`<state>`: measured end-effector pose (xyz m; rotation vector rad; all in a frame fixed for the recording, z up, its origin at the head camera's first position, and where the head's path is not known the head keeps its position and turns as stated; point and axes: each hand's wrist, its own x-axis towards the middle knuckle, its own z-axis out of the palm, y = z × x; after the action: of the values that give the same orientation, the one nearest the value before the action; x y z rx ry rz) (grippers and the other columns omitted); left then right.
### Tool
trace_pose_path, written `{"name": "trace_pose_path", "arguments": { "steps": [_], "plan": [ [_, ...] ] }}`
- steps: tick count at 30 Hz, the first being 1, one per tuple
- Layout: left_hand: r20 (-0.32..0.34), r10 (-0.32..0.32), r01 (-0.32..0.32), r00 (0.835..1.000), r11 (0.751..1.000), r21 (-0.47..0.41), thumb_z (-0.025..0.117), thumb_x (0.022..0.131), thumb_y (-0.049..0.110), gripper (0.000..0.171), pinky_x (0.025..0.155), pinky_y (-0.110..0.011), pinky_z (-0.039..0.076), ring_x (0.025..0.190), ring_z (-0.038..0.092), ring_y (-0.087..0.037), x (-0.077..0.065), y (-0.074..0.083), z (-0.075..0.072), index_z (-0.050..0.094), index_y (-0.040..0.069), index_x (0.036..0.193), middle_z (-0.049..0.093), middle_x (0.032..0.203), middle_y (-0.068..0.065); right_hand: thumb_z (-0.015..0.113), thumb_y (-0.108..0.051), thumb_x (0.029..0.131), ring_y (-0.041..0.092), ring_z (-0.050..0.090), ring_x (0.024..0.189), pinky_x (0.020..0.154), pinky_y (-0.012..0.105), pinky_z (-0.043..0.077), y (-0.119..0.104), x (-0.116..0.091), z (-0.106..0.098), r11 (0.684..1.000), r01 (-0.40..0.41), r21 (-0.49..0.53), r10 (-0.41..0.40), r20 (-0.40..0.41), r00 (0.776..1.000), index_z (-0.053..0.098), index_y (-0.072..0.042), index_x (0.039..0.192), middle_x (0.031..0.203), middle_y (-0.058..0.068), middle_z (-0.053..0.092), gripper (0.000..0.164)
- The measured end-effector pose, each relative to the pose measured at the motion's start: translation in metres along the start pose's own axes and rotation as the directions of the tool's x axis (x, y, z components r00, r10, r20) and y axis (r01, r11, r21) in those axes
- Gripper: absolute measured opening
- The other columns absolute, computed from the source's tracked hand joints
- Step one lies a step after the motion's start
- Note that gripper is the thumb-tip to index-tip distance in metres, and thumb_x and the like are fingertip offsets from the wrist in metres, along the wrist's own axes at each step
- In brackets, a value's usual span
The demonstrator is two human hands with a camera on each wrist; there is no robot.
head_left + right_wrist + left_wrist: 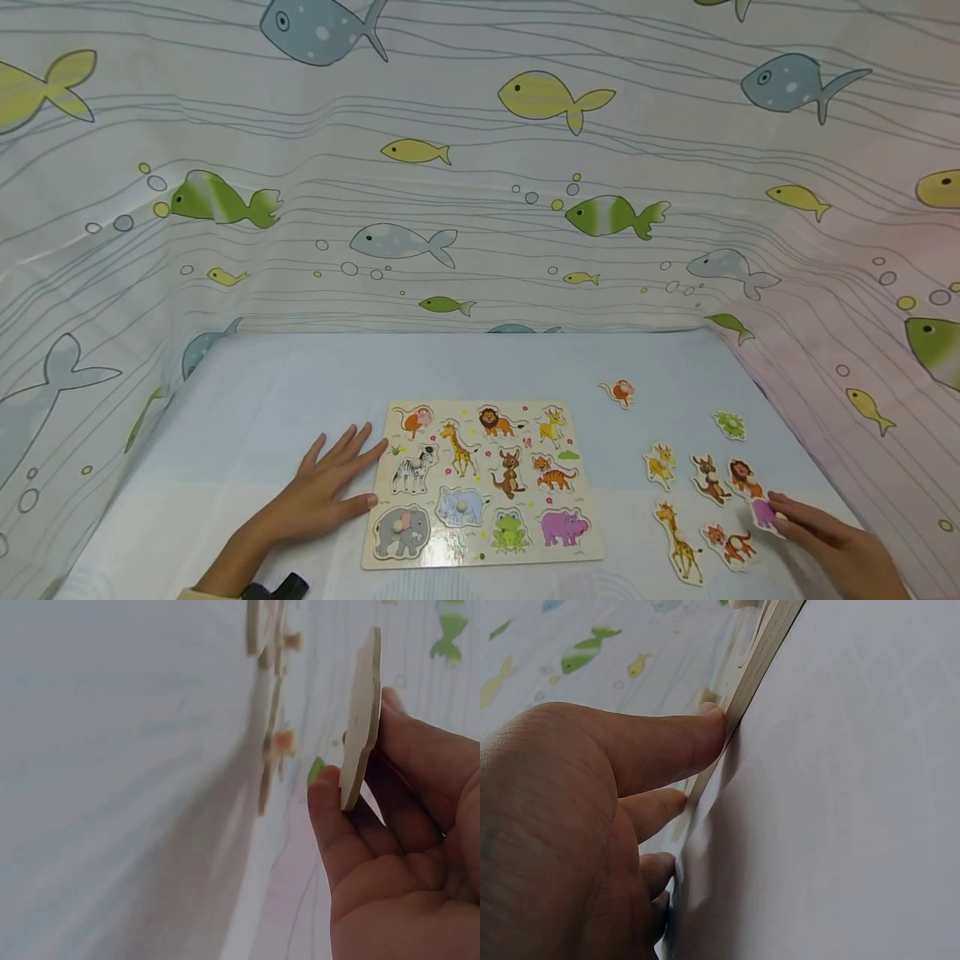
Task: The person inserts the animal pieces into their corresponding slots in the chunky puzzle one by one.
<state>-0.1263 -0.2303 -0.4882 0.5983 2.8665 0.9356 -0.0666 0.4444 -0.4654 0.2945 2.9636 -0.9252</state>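
- Backdrop [450, 196]: fish-print sheet, wavy lines, behind & both sides of tbl.
- Tbl [270, 392]: white cover, under everything.
- Puzzle board [517, 558]: flat on tbl, approx. mid, btwn the 2 hands; animal pics in rows.
- L hand [330, 483]: at board's L edge, fingers extended & spread, not gripping. L wrist view: thumb tip against board's side edge, a 2nd fingertip there too.
- R hand [840, 542]: far R, well apart from board. Grasping purple pc [763, 514] btwn thumb & fingers; pc sits at fingertips, ahead of palm, toward board side. R wrist view: pc seen edge-on, raised clear of tbl; its animal can't be made out, partly covered by fingers.
- Giraffe pc [678, 546]: loose, L of R hand, nearer board.
- Grey elephant pc [412, 537]: in board's lower L corner, knob up.
- Lt blue elephant pc [453, 504]: in board, just R of & above grey one, knob up.
- Tiger pc [733, 546]: loose, just L of R hand, btwn it & giraffe.
- Kangaroo pc [708, 479] & lion pc [742, 475]: side by side, beyond R fingertips; purple pc overlaps lion's lower end in head view.
- Goat pc [662, 467]: L of kangaroo.
- Monkey pc [621, 392], frog pc [729, 425]: farther back, well apart.
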Motion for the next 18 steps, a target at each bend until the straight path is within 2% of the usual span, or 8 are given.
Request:
{"name": "trace_pose_path", "arguments": {
  "steps": [2, 6, 8, 11, 15, 18],
  "plan": [
    [0.003, -0.005, 0.005, 1.0, 1.0, 0.002, 0.068, 0.089, 0.047, 0.069, 0.116, -0.07, 0.004, 0.15, 0.021, -0.049, 0.0, 0.0, 0.0, 0.049, 0.02, 0.149, 0.031, 0.161, -0.02, 0.065, -0.041, 0.096, -0.035, 0.041, 0.097, 0.071, -0.002, 0.043, -0.01, -0.001, 0.001, 1.0, 0.01, 0.027, -0.01, 0.013, 1.0, 0.067, -0.006, 0.13, 0.116, -0.03, 0.064, 0.049],
    [0.003, -0.006, 0.006, 1.0, 1.0, 0.011, 0.068, 0.088, 0.047, 0.07, 0.116, -0.069, 0.004, 0.15, 0.021, -0.048, 0.001, 0.0, 0.0, 0.049, 0.02, 0.149, 0.031, 0.161, -0.02, 0.064, -0.046, 0.095, -0.031, 0.045, 0.098, 0.072, 0.002, 0.047, -0.032, -0.003, 0.002, 0.999, -0.01, 0.039, 0.007, 0.061, 0.998, 0.067, -0.012, 0.131, 0.119, -0.025, 0.066, 0.05],
    [0.002, -0.002, 0.002, 1.0, 1.0, 0.014, 0.068, 0.088, 0.047, 0.07, 0.116, -0.069, 0.004, 0.15, 0.021, -0.048, 0.001, 0.0, 0.0, 0.049, 0.02, 0.149, 0.031, 0.161, -0.02, 0.065, -0.046, 0.095, -0.029, 0.047, 0.099, 0.073, 0.004, 0.049, -0.042, -0.004, 0.005, 0.999, 0.004, 0.034, -0.006, 0.059, 0.998, 0.069, -0.015, 0.129, 0.12, -0.02, 0.069, 0.046],
    [0.001, -0.003, 0.003, 1.0, 1.0, 0.011, 0.068, 0.088, 0.047, 0.069, 0.117, -0.069, 0.004, 0.15, 0.021, -0.048, 0.001, 0.0, 0.0, 0.049, 0.02, 0.149, 0.032, 0.161, -0.019, 0.067, -0.045, 0.094, -0.029, 0.047, 0.099, 0.074, 0.005, 0.05, -0.055, -0.005, 0.008, 0.999, 0.014, 0.052, -0.016, 0.057, 0.998, 0.07, -0.018, 0.126, 0.12, -0.02, 0.069, 0.042],
    [0.002, -0.005, 0.005, 1.0, 1.0, 0.011, 0.068, 0.088, 0.047, 0.069, 0.116, -0.07, 0.004, 0.15, 0.021, -0.049, 0.001, 0.001, -0.001, 0.049, 0.02, 0.149, 0.032, 0.161, -0.02, 0.068, -0.04, 0.094, -0.029, 0.047, 0.101, 0.076, 0.006, 0.052, -0.07, -0.004, 0.014, 0.993, 0.032, 0.117, -0.039, 0.056, 0.998, 0.07, -0.014, 0.125, 0.121, -0.015, 0.071, 0.041],
    [0.008, -0.014, 0.014, 1.0, 1.0, 0.007, 0.068, 0.088, 0.047, 0.07, 0.117, -0.07, 0.002, 0.15, 0.02, -0.048, 0.001, -0.001, 0.0, 0.049, 0.02, 0.149, 0.031, 0.162, -0.019, 0.067, -0.037, 0.095, -0.027, 0.049, 0.103, 0.076, 0.008, 0.053, -0.08, -0.002, 0.019, 0.988, 0.064, 0.143, -0.071, 0.049, 0.996, 0.071, -0.012, 0.124, 0.124, -0.004, 0.072, 0.038]
  ]
}}
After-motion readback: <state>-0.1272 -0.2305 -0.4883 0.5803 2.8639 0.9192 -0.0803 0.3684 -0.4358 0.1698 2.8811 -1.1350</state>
